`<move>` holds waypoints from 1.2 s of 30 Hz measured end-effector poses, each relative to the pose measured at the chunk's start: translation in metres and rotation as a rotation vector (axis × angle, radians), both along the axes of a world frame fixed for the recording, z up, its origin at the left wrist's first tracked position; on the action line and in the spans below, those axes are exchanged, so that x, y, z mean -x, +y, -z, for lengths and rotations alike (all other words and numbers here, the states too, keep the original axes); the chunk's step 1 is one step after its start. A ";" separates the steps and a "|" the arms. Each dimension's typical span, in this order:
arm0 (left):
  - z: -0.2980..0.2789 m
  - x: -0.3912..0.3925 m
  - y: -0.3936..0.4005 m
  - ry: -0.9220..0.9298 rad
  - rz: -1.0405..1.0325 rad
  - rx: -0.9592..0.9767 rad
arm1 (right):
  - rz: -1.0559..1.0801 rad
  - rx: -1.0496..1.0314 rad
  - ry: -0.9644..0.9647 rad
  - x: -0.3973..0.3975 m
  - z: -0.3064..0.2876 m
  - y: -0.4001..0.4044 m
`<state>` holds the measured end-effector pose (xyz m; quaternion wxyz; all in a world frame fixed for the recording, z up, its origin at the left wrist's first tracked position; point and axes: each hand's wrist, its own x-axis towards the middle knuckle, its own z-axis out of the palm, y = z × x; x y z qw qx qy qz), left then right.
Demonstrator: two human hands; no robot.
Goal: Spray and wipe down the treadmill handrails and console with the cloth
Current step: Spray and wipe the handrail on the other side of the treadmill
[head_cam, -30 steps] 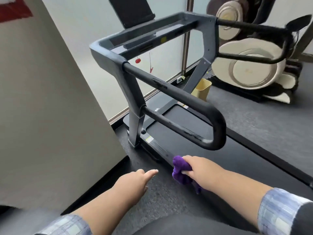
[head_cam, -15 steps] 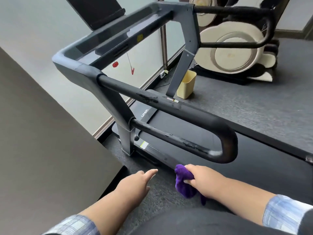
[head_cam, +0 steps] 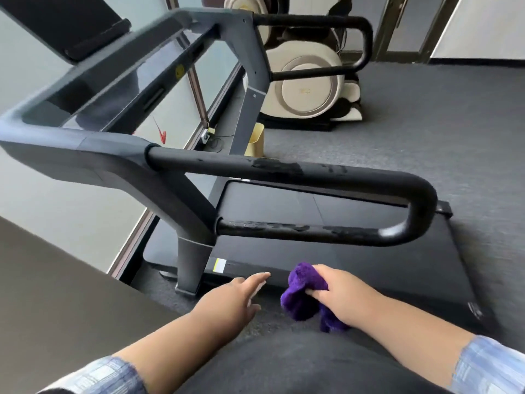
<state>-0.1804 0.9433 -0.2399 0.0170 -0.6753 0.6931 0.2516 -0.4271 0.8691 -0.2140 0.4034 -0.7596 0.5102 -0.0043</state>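
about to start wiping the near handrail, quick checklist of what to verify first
1. Cloth in hand: ok, the right hand grips it, bunched.
2. Left hand free: ok, fingers straight, holding nothing.
3. Spray bottle ready: not ok, none is in view.
4. Handrail within a clear path: ok, nothing sits between it and the hands.
5. Cloth on the rail: not ok, it hangs below the lower bar, not touching.
6. Rail already sprayed: cannot tell; dark scuffed patches show on both bars, wet or worn is unclear.
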 end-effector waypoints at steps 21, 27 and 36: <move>-0.129 0.041 -0.064 0.348 0.206 0.434 | 0.875 0.783 -0.309 0.030 -0.238 -0.010; -0.132 0.056 -0.070 0.354 0.187 0.425 | 0.527 0.880 -0.306 0.023 -0.252 -0.051; -0.120 0.073 -0.069 0.340 0.181 0.412 | -0.057 0.719 0.198 0.016 -0.177 -0.061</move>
